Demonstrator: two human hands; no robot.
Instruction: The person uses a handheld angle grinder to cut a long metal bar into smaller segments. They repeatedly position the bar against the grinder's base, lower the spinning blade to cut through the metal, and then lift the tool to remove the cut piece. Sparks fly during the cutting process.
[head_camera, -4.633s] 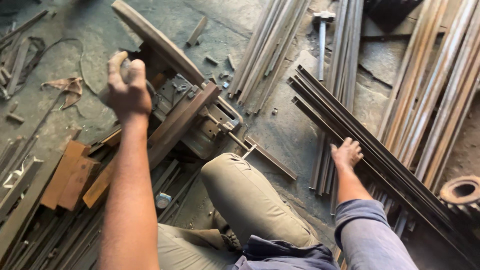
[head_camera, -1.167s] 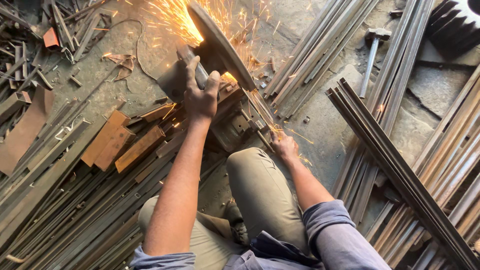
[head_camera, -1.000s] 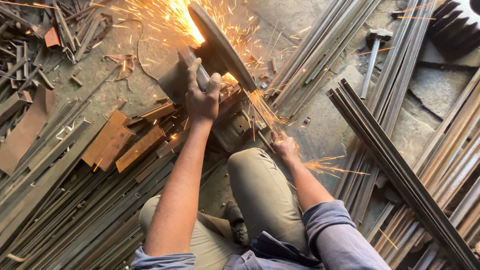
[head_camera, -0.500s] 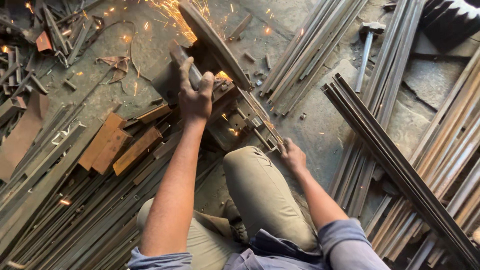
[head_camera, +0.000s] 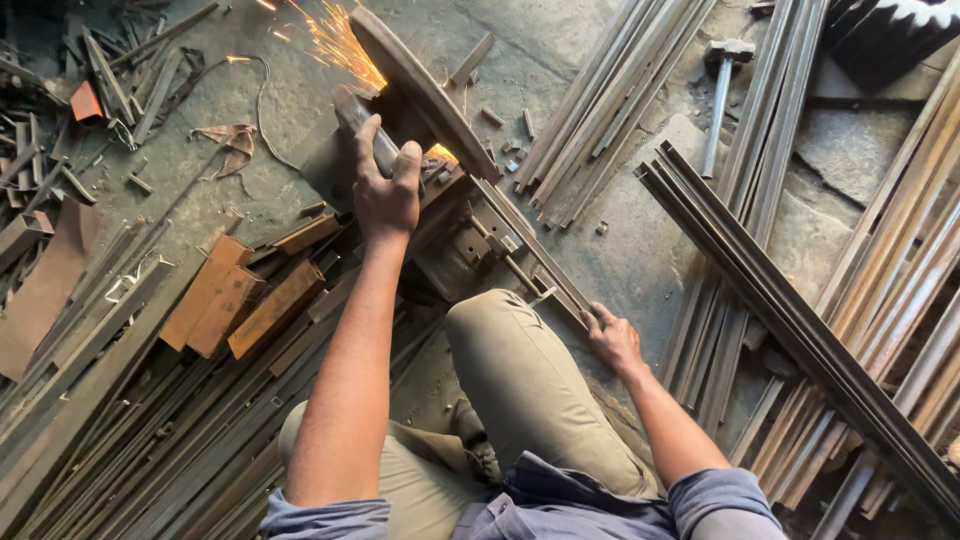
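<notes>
My left hand (head_camera: 387, 191) grips the handle (head_camera: 356, 118) of a chop saw whose curved blade guard (head_camera: 425, 92) is lowered onto a long steel bar (head_camera: 532, 247). Orange sparks (head_camera: 335, 38) fly up and to the left from the cut. My right hand (head_camera: 613, 337) holds the near end of that bar against the floor, just right of my bent knee (head_camera: 510, 360). The saw's vise and base (head_camera: 470, 240) sit between my two hands.
Rusty flat bars and offcuts (head_camera: 240, 300) lie heaped at the left. Bundles of long steel rods (head_camera: 600, 100) and angle bars (head_camera: 790, 310) lie at the right. A hammer (head_camera: 722, 90) rests at the top right, next to a large gear (head_camera: 890, 30).
Since the oldest frame my right hand left the angle bars and took hold of the bar in the saw. My left hand pressed the saw down; sparks have thinned lately.
</notes>
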